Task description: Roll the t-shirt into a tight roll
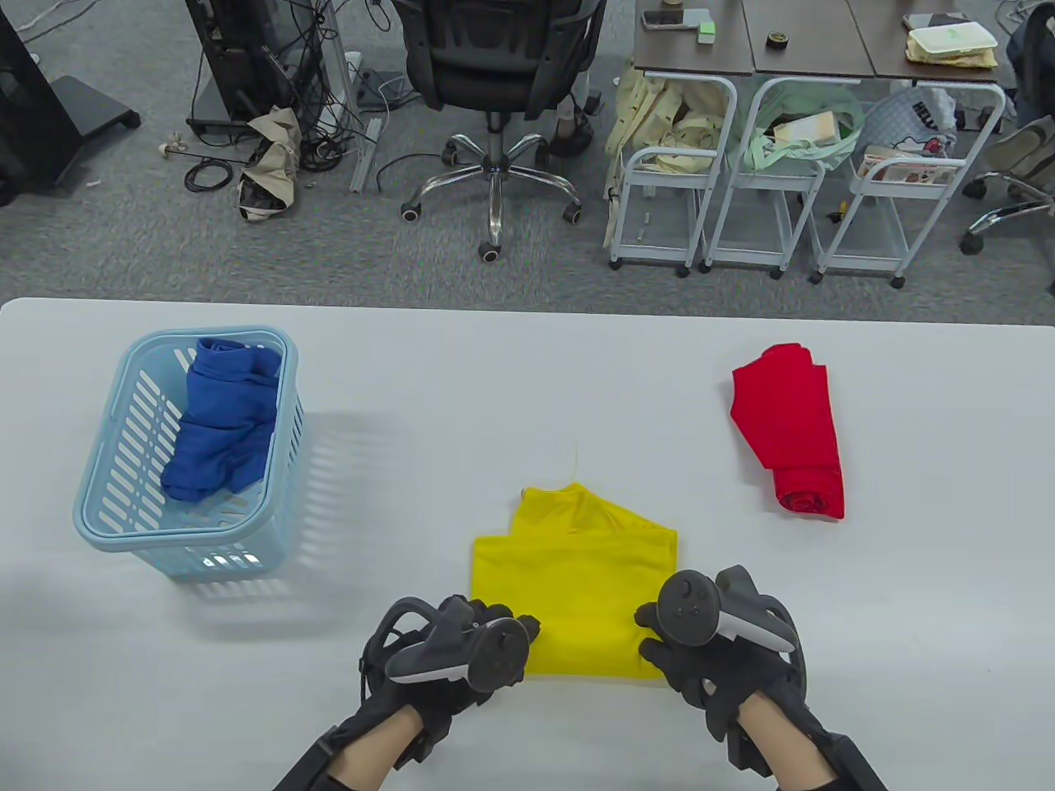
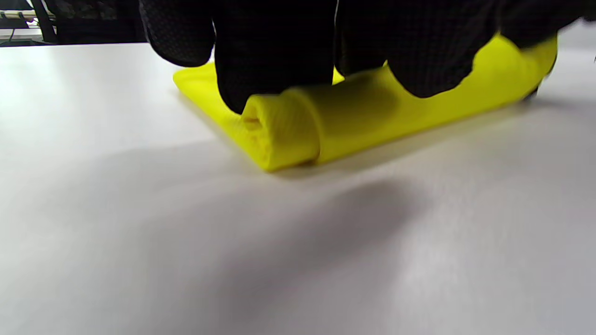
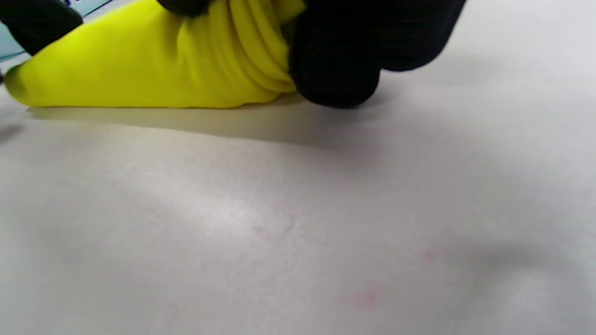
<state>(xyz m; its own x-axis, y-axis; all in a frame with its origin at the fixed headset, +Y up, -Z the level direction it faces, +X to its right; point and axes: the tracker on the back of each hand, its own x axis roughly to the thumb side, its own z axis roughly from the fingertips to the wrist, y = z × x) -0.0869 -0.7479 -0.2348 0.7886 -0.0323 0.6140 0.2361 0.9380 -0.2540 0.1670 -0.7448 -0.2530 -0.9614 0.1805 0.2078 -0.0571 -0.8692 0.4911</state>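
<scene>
A: status? where's the shirt?

B: folded yellow cotton t-shirt (image 1: 577, 577) lies at the near edge of the white table (image 1: 494, 387), centre; roll started at the near hem, a few turns in; left hand (image 1: 461, 651) and right hand (image 1: 709, 630) each curl their fingers round one roll end.

A: next?

B: my read: keep rolling toward the far edge; even pressure, ends level.

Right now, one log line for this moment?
stage: rolling begun | yellow t-shirt: near edge rolled | left hand: on roll | right hand: on roll | far part flat
</scene>
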